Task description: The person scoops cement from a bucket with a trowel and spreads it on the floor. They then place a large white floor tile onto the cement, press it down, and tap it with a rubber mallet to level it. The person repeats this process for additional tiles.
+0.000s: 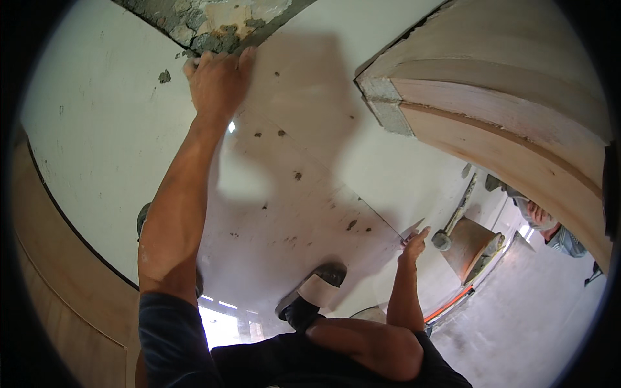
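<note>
My left hand [218, 84] reaches far forward to the corner of the pale floor tiles. Its fingers are bent at the tile edge, thumb apart from them, and the fingertips are partly hidden. They touch or nearly touch a lump of grey wet mortar [223, 42] lying on the rough bare patch beyond. Low on the right, my right hand [414, 244] is closed round a small trowel [413, 228]; its thin pointed blade shows above the fingers, close to a tile joint. Dabs of mortar dot the glossy tile [278, 187] between my hands.
A mallet [442, 240] leans by a mortar-crusted bucket [471, 249] right of my right hand. Wooden panelling [491, 123] juts in at the upper right, more [58, 284] at the left. My sandalled foot [317, 288] rests on the tiles. Another person's hand [538, 212] shows at the far right.
</note>
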`<action>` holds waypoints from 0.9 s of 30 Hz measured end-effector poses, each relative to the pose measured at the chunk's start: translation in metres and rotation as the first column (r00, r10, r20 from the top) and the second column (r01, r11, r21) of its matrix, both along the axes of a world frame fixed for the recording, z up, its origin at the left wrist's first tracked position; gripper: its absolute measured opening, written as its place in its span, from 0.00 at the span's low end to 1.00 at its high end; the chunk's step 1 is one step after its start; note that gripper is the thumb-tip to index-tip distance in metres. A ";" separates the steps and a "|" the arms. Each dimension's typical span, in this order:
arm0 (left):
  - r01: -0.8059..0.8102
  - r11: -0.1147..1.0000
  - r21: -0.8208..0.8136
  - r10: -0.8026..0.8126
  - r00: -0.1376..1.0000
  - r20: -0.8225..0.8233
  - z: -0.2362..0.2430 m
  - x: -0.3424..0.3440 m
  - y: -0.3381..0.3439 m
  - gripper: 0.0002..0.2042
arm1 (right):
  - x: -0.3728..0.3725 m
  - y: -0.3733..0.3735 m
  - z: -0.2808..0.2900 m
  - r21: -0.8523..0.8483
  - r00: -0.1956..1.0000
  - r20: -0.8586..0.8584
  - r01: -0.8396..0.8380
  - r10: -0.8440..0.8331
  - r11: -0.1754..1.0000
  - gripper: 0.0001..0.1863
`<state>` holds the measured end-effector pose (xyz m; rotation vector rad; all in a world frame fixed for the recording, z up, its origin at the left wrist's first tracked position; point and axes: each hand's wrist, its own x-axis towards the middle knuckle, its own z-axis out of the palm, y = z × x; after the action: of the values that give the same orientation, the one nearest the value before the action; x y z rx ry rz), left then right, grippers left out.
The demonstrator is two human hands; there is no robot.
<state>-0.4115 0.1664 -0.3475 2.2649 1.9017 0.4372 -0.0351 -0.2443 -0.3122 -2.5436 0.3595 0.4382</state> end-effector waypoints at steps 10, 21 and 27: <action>0.000 1.000 -0.024 -0.001 0.999 -0.039 -0.002 0.003 0.004 0.27 | 0.003 -0.005 -0.001 0.058 0.999 -0.032 -0.018 0.020 0.998 0.34; 0.013 0.999 -0.042 -0.015 0.998 -0.058 -0.002 0.003 0.006 0.27 | 0.009 -0.019 -0.008 0.048 0.992 0.023 -0.129 0.128 0.991 0.33; 0.013 1.000 -0.025 -0.016 0.995 -0.098 0.001 0.003 0.008 0.26 | 0.014 -0.021 -0.014 -0.100 0.972 0.070 -0.215 0.223 0.971 0.37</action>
<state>-0.4083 0.1748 -0.3463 2.3233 1.9232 0.3043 -0.0211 -0.2657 -0.3260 -2.6941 0.0693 0.4060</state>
